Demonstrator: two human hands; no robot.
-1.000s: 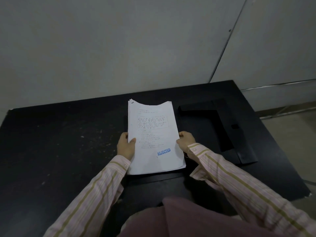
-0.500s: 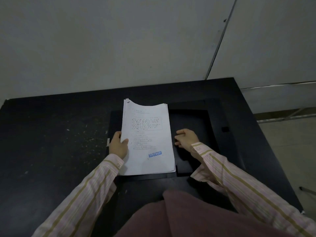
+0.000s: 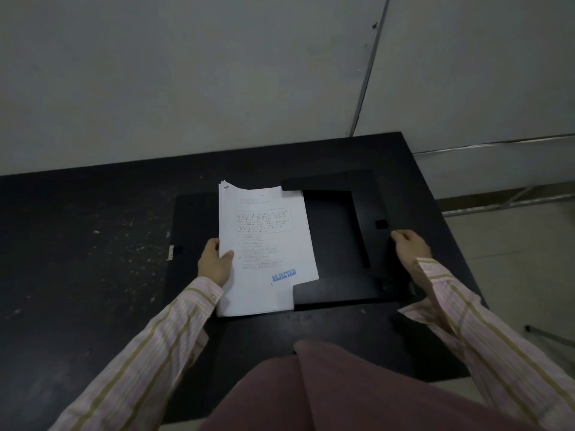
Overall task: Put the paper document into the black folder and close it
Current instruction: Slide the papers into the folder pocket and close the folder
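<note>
A stack of white paper (image 3: 264, 244) with a blue "REJECTED" stamp lies on the open black folder (image 3: 333, 231) in the middle of the black table. My left hand (image 3: 214, 259) grips the stack's left edge, thumb on top. The folder's top and bottom flaps overlap the paper's right corners. My right hand (image 3: 409, 244) is at the folder's right side flap, fingers curled on its outer edge. The folder's left cover (image 3: 193, 225) lies flat under and beside the paper.
The black table (image 3: 93, 259) is backed by a grey wall. Its right edge drops to a pale floor where thin metal legs (image 3: 547, 335) show. My dark red lap is at the bottom of the view.
My right hand left the paper's right edge and moved right to the folder's side flap. The paper shifted slightly left and settled on the folder, its corners now under the flaps.
</note>
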